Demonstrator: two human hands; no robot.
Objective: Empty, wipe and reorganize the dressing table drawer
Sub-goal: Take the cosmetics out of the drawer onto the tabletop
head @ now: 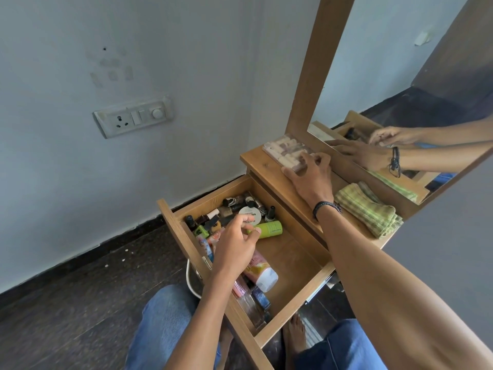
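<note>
The wooden drawer [292, 252] is pulled out and holds several cosmetics along its left side: nail polish bottles [210, 216], a white round jar [252, 213], a green tube [269, 228] and a pink bottle with a white cap [262, 273]. My left hand [236, 243] reaches into the drawer with loosely curled fingers, its thumb tip at the green tube's left end. My right hand [309, 177] grips a makeup palette [282, 149] lying on the dressing table top [260, 162], thumb on its near edge, fingers over the far side.
A folded green striped cloth [368, 209] lies on the table top to the right of my right hand. A wood-framed mirror [400, 76] leans behind it. A wall socket [133, 117] is at left. My knees in jeans sit under the drawer.
</note>
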